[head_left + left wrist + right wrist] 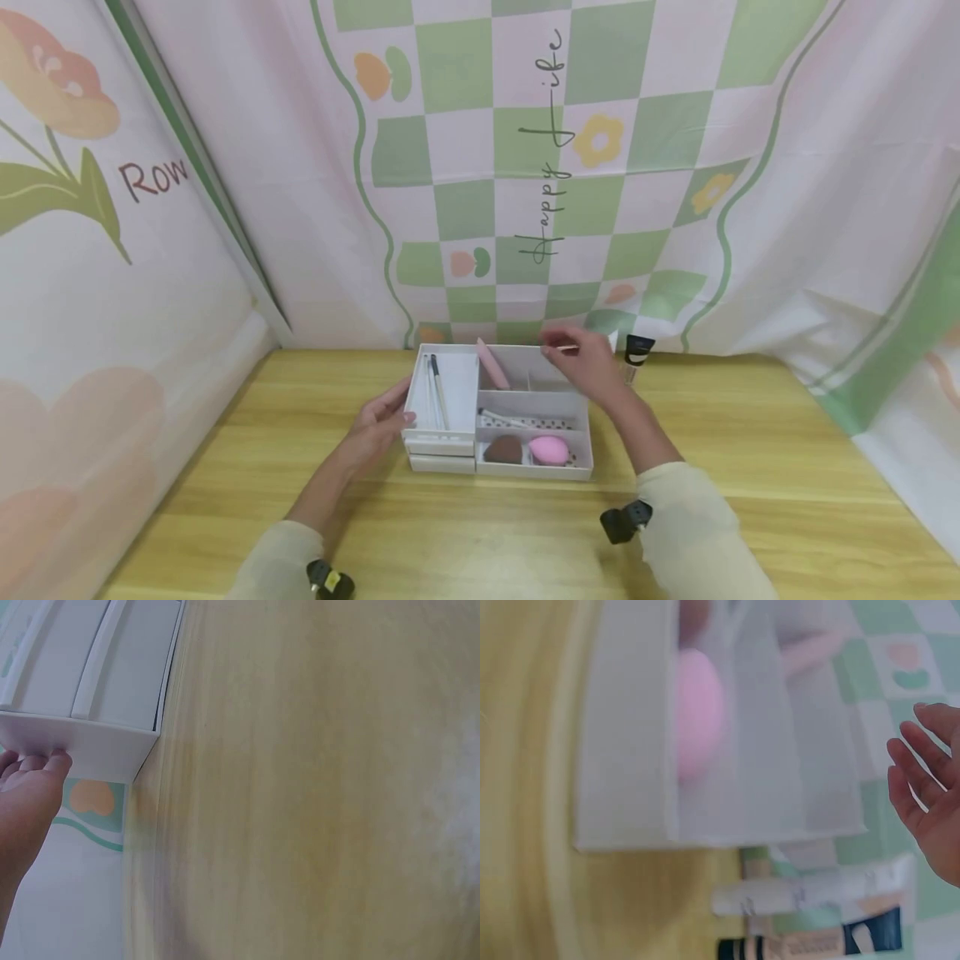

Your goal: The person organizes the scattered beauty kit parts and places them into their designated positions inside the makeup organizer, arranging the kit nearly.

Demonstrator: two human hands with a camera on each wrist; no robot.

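Note:
A white desktop organizer (534,473) with drawers and open compartments stands on the table. My left hand (381,421) rests against its left side, fingertips on the outer wall and thumb by the top rim. Above the back right compartment is my right hand (585,362); in the right wrist view its fingers are spread and hold nothing. Slim makeup brushes (438,392) lie in the top left tray. A pink stick-shaped item (491,365) leans in a back compartment. The front compartment holds a brown makeup sponge (502,450) and a pink makeup sponge (550,450).
A white tube (810,892) and a black-ended tube (825,941) stand beside the organizer's right side. A thin white-handled item (506,418) lies in the middle compartment. Behind the wooden table (480,533) hangs a checkered curtain (525,200).

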